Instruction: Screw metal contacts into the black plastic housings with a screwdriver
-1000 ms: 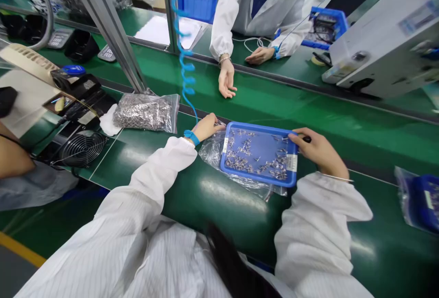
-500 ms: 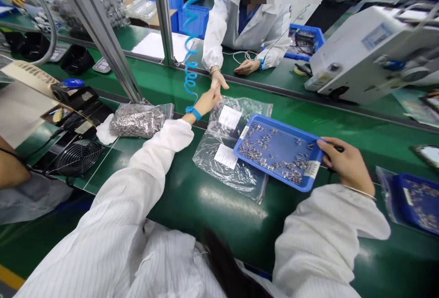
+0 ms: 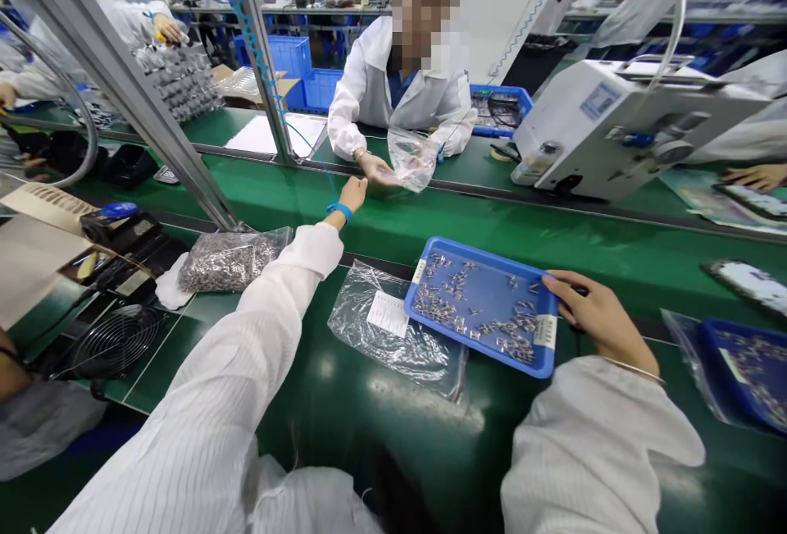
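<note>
My right hand (image 3: 606,317) grips the right end of a shallow blue tray (image 3: 485,363), thumb over the rim. Small shiny metal parts (image 3: 439,304) lie scattered in the tray, which overlaps a flat clear plastic bag (image 3: 393,358) with a white label (image 3: 388,314). My left hand (image 3: 352,193), with a blue wrist strap (image 3: 339,210), reaches out over the green bench. Its fingers are curled together, with nothing seen in them. Just beyond my fingertips is the open hand of a co-worker (image 3: 378,171), whose hands have a crumpled clear bag (image 3: 409,161).
A filled clear bag of metal parts (image 3: 230,262) lies left of my forearm, near a black fan (image 3: 116,341). Another blue tray of parts (image 3: 753,370) sits at the right. A white machine (image 3: 606,128) and a metal post (image 3: 261,50) stand across the bench.
The upper of two labelled clear bags has left the bench; a clear bag is now in the co-worker's hands. My left hand has come apart from the co-worker's hand. The view has tilted up.
</note>
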{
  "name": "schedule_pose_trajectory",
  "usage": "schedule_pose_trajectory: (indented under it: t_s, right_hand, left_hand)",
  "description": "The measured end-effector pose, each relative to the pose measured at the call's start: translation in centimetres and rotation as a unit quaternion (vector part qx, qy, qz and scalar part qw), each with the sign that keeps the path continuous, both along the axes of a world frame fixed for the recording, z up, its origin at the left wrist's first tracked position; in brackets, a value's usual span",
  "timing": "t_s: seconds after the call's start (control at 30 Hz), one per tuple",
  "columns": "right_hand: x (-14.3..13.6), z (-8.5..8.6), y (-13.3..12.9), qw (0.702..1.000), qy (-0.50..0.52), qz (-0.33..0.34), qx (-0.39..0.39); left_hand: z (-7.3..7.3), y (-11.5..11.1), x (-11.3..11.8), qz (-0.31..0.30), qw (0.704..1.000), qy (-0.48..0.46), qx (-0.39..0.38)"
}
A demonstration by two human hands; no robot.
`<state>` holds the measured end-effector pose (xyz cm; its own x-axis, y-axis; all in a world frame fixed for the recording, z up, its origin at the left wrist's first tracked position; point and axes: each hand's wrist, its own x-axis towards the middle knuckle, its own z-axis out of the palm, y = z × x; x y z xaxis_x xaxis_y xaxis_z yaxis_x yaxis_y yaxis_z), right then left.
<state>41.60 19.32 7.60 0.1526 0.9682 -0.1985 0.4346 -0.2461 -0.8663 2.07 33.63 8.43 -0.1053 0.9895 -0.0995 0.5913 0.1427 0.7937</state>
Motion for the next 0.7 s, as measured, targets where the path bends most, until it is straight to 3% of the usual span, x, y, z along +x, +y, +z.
schedule_pose_trajectory:
  t_s: [0.1, 0.2, 0.3, 0.4, 0.47, 0.53, 0.7]
  right_hand:
    - [-0.6, -0.3, 0.3, 1.000, 0.003, 0.024, -0.004]
    - [-1.4, -0.4, 0.5, 0.999, 0.003, 0.049, -0.015]
    - [-1.8, -0.3, 0.4, 0.998, -0.001, 0.063, -0.023]
    - [-1.7, -0.2, 0.1, 0.998, -0.005, 0.065, -0.022]
    - [-1.4, -0.2, 0.0, 0.998, -0.006, 0.061, -0.019]
    - [-0.9, -0.2, -0.1, 0.998, -0.005, 0.055, -0.014]
    - [-0.5, -0.3, 0.0, 0.999, 0.005, 0.048, -0.001]
  left_hand:
    - [-1.3, -3.0, -0.1, -0.020, 0.998, 0.043, -0.030]
    - [-3.2, -8.2, -0.4, -0.075, 0.993, 0.086, -0.043]
    - [-4.9, -13.5, -0.6, -0.123, 0.985, 0.121, -0.033]
    - [-5.9, -16.5, -0.5, -0.148, 0.981, 0.125, -0.007]
    - [-5.7, -16.4, -0.6, -0.150, 0.981, 0.119, 0.008]
    - [-4.5, -14.6, -0.9, -0.135, 0.984, 0.112, 0.021]
    - [1.2, -5.7, -2.5, -0.011, 0.994, 0.082, 0.077]
